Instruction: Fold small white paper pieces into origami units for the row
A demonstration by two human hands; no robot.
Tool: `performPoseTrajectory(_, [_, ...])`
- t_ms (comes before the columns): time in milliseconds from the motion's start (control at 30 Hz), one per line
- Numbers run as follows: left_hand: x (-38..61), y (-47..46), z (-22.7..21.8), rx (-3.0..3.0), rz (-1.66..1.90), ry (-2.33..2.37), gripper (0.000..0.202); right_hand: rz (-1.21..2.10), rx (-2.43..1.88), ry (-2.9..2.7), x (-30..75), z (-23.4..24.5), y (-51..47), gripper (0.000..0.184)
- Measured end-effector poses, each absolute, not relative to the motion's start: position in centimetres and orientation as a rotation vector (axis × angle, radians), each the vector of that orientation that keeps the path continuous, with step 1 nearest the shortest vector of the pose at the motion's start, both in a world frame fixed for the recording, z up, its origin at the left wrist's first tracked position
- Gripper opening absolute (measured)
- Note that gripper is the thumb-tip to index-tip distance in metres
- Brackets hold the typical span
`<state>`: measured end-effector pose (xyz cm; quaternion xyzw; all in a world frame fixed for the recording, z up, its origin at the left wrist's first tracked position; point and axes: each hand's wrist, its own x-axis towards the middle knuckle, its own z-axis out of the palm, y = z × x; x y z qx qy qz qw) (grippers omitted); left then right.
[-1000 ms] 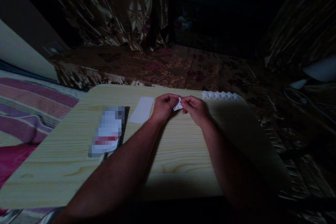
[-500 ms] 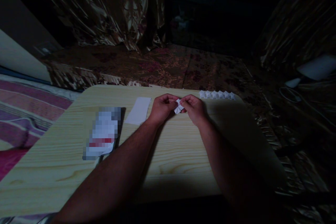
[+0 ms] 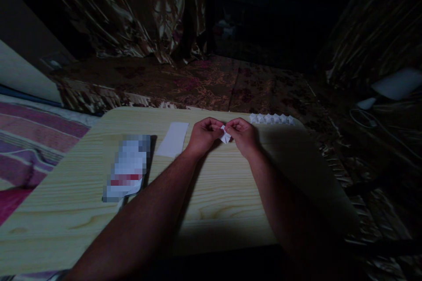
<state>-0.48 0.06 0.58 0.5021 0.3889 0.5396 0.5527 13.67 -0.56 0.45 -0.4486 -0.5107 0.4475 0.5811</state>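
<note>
A small folded piece of white paper with crease lines is pinched between both hands, above the far middle of the wooden table. My left hand grips its left side with thumb and fingers. My right hand is closed on its upper right side, and the thumbs sit close together. Part of the paper is hidden behind the fingers. To the left of my left hand lies a stack or sheet of white paper. A row of several folded white paper pieces stands at the far right edge.
On the left of the pale wooden table lies a blurred-out flat object. A striped bedcover is at far left. A lamp with a cable stands at right, and curtains hang behind.
The folded paper has been turned slightly between the fingers, so its lower point sits a little further right. Both hands stay in nearly the same place.
</note>
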Motion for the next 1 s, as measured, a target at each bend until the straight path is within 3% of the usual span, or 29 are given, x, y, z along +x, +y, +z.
performPoseTrajectory(1000, [-0.5, -0.09, 0.69, 1.185, 1.264, 0.928, 0.024, 1.022, -1.029, -1.223, 13.82, 0.09, -0.27, 0.022])
